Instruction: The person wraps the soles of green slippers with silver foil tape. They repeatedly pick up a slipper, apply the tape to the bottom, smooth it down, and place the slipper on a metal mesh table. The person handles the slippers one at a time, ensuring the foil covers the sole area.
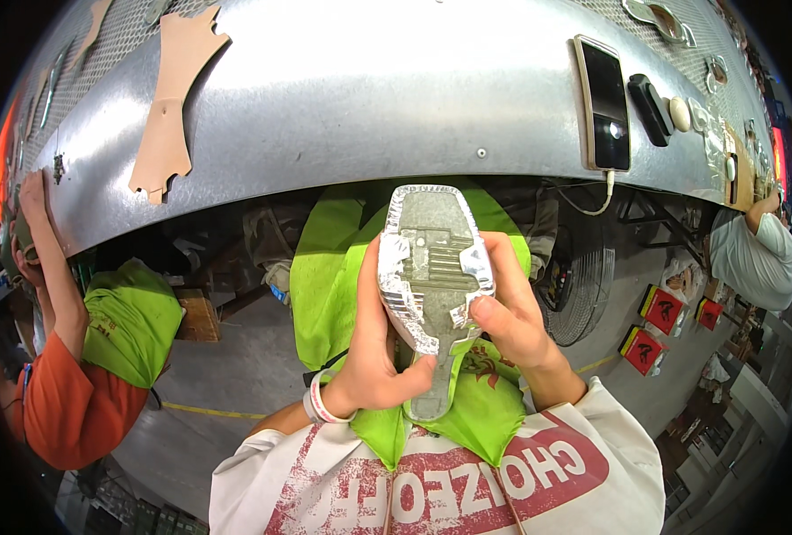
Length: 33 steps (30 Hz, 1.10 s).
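Note:
Held in front of my apron is a shoe [440, 232], bottom side up, with the toe end pointing away from me. Crinkled silver material folds over the rim of its grey-green bottom, which has ridges across the middle. My left hand [373, 361] wraps the left side, its thumb lying across the narrow part near the heel. On the right side my right hand [513, 312] is closed around the shoe, the thumb pressing on the folded silver edge. The fingers beneath the shoe are mostly hidden.
Ahead is a metal worktable [369, 116] with a tan cut piece [168, 111], a charging phone [604, 107] and a black object [651, 109]. A co-worker's orange sleeve [88, 401] is at left, another person [757, 254] at right. A fan [581, 294] and red boxes [660, 309] stand below.

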Each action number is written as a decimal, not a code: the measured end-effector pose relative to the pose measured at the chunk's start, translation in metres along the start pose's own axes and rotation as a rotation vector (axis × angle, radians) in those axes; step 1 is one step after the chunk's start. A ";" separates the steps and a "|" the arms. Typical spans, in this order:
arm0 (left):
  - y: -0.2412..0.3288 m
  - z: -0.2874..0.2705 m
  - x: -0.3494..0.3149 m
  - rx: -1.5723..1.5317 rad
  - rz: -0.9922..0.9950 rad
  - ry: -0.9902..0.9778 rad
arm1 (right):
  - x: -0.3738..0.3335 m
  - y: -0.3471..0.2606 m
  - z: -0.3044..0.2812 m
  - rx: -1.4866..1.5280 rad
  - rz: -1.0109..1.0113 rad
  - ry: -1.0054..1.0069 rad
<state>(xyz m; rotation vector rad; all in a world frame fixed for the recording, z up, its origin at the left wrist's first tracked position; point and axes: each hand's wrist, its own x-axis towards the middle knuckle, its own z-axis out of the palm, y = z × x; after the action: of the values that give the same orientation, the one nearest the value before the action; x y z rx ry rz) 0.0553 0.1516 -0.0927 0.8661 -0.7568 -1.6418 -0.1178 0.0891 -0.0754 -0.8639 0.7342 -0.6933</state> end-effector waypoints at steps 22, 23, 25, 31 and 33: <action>-0.002 -0.003 -0.001 0.119 0.063 -0.033 | -0.001 0.000 0.000 -0.004 -0.019 0.015; -0.002 -0.002 0.000 0.153 0.072 -0.033 | -0.001 0.001 0.000 -0.005 -0.018 0.017; -0.002 -0.002 0.000 0.181 0.083 -0.027 | -0.001 0.001 -0.001 -0.007 -0.015 0.019; -0.003 -0.001 -0.002 0.200 0.097 -0.014 | -0.001 0.001 0.001 0.001 -0.012 0.025; -0.003 0.001 -0.002 0.188 0.086 -0.001 | 0.000 0.001 0.001 -0.006 0.001 0.029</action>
<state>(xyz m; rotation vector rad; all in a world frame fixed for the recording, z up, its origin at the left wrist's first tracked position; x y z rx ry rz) 0.0533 0.1539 -0.0947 0.9514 -0.9475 -1.5129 -0.1173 0.0902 -0.0760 -0.8611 0.7627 -0.7041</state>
